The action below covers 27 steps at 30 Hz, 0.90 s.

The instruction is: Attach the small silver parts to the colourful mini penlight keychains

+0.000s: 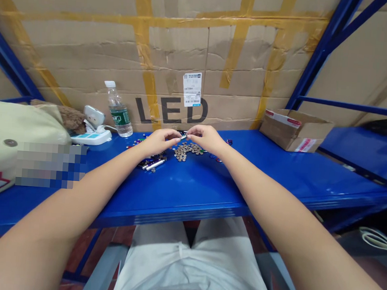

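Out over the blue shelf top, my left hand (162,141) and my right hand (205,137) are close together. The fingertips of both pinch a small silvery tube-like piece (183,137), too small to make out further. Just below it lies a loose pile of small round coin-like metal discs (183,152). Several slim metallic tubes (154,164), silver and dark, lie under and beside my left wrist. Small colored pieces (219,160) are partly hidden behind my right wrist.
A water bottle (119,111) stands at the back left, near a white power strip (93,137) and a phone-like white device (94,115). A pale bag (22,128) sits at far left. An open cardboard box (290,130) stands at right. Large cardboard (172,64) closes off the back.
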Each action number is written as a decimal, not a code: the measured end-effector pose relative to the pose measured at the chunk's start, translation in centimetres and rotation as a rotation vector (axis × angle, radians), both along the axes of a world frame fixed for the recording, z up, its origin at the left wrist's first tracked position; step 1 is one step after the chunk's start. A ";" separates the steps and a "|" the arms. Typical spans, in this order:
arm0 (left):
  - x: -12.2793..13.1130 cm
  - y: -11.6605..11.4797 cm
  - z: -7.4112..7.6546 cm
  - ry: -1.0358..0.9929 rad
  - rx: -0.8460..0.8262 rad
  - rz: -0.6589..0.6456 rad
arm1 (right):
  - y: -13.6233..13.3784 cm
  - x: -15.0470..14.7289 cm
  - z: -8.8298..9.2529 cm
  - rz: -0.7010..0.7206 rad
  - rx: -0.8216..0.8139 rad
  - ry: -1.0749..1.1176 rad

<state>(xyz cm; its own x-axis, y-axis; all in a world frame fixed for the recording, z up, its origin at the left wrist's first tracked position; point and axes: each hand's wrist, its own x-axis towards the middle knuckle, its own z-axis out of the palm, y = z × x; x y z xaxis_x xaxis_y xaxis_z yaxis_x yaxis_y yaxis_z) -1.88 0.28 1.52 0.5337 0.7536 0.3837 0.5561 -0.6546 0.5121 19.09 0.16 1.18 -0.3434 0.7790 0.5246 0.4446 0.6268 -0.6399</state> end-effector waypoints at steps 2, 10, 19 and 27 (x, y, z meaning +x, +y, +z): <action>0.1 0.0 -0.1 -0.020 -0.025 -0.023 | 0.0 0.2 0.1 -0.004 0.020 -0.036; 0.5 0.2 -0.8 0.034 -0.068 -0.046 | -0.4 0.5 0.3 -0.062 0.135 -0.339; 1.1 -0.3 -1.0 0.187 0.418 -0.020 | 0.0 0.4 0.0 -0.039 0.020 -0.246; 0.5 -0.1 -1.0 0.362 0.738 -0.024 | -0.2 0.3 -0.1 0.081 -0.319 0.028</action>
